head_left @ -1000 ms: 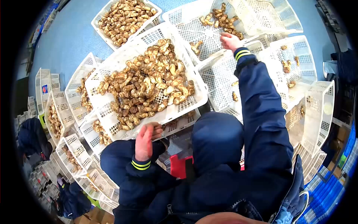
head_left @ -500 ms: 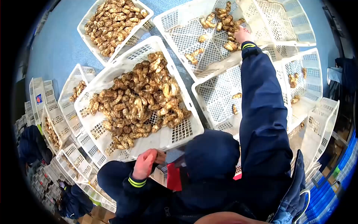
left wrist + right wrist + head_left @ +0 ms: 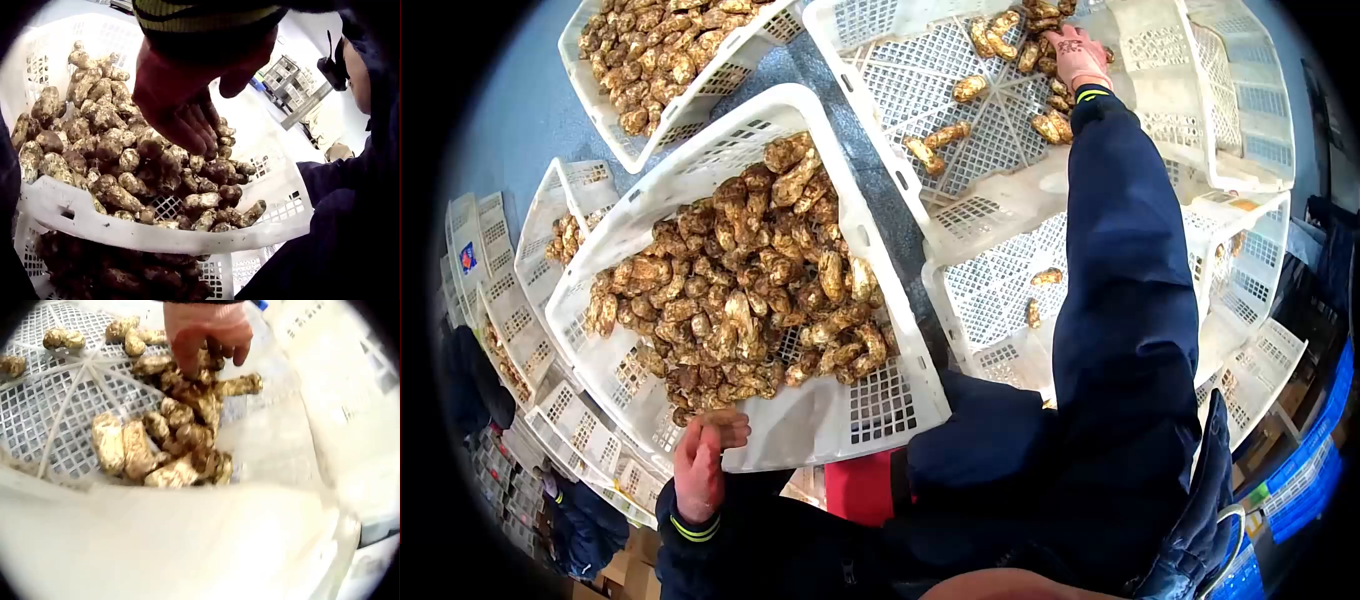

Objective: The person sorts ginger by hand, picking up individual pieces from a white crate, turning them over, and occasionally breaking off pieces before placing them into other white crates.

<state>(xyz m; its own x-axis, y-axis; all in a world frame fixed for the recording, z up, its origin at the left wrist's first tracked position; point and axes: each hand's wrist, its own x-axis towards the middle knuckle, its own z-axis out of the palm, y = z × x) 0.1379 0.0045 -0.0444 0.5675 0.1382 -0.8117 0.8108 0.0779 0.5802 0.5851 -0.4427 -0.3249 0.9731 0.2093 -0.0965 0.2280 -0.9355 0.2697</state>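
A white plastic crate (image 3: 800, 425) in front of me holds a heap of brown, thick-stemmed mushrooms (image 3: 735, 300). My left hand (image 3: 700, 470) is at its near edge; in the left wrist view this hand (image 3: 181, 94) hangs over the heap, fingers loosely bent, holding nothing that shows. My right arm reaches into a farther white crate (image 3: 990, 205), where the right hand (image 3: 1080, 58) lies over a small cluster of mushrooms at the far right. In the right wrist view, this hand's (image 3: 209, 331) fingers point down among the mushrooms (image 3: 194, 403), spread apart.
Several mushrooms lie scattered in the farther crate, among them a single mushroom (image 3: 970, 89). A full crate (image 3: 635, 150) stands at upper left. Below the right arm, another crate (image 3: 1000, 290) holds a few small mushrooms. Stacked crates line the left, and an empty-looking crate (image 3: 1165, 60) adjoins at upper right.
The right hand has gone from above the farther crate's floor to the mushrooms at its far right. The left hand has shifted leftward along the near crate's edge. The head view has moved too.
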